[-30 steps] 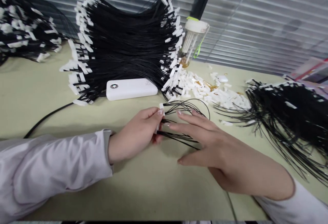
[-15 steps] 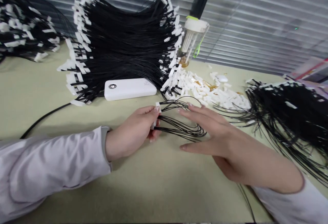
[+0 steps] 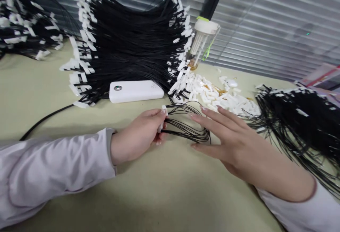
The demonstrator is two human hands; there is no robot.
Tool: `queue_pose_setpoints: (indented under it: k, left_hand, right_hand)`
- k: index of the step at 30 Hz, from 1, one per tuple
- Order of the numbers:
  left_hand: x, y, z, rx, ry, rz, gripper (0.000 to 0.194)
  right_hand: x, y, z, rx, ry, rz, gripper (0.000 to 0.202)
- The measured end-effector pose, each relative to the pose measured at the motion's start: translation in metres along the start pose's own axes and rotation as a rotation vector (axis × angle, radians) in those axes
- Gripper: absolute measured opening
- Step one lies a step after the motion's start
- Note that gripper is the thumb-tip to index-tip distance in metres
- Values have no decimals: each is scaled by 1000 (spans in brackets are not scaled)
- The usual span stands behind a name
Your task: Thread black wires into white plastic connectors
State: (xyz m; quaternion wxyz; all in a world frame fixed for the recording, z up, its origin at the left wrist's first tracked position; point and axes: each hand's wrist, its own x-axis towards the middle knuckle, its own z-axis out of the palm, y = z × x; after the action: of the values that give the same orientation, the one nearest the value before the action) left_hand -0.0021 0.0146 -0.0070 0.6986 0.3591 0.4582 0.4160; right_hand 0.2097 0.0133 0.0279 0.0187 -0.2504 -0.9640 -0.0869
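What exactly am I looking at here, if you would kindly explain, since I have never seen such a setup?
There is no machine here: a person works barehanded, seen from a camera worn on the head, facing forward and down. The left hand pinches the white end of some looped black wires; the right hand spreads open near them. On the table lie a white power bank, small white pieces, and a large stack of black cables. A lidded bottle stands behind the pieces.
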Motion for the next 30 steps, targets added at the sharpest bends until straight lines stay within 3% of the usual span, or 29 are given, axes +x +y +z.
queue_pose_setpoints:
  k: [6, 11, 14, 17, 21, 24, 27, 30]
  left_hand:
    - [0, 2, 2, -24, 70, -27, 20]
    - [1, 3, 2, -63, 73, -20, 17]
    - [2, 3, 2, -101, 114, -8, 16]
    - [2, 3, 2, -144, 142, -4, 16]
    - [1, 3, 2, -200, 156, -2, 16]
    - [2, 1, 1, -212, 199, 35, 16]
    - [2, -1, 1, -190, 220, 70, 16]
    - [1, -3, 1, -138, 215, 82, 18]
  right_hand:
    - [-6, 3, -4, 9, -17, 98, 57]
    - [-12, 10, -4, -19, -17, 234, 26]
    - [-15, 12, -1, -24, -48, 332, 24]
    - [-14, 15, 6, 34, -118, 340, 21]
    - [-11, 20, 9, 182, -108, 353, 15]
    - [-13, 21, -6, 518, -136, 200, 17]
    - [-20, 21, -29, 879, -145, -100, 28]
    - [-35, 20, -37, 952, -139, -233, 47]
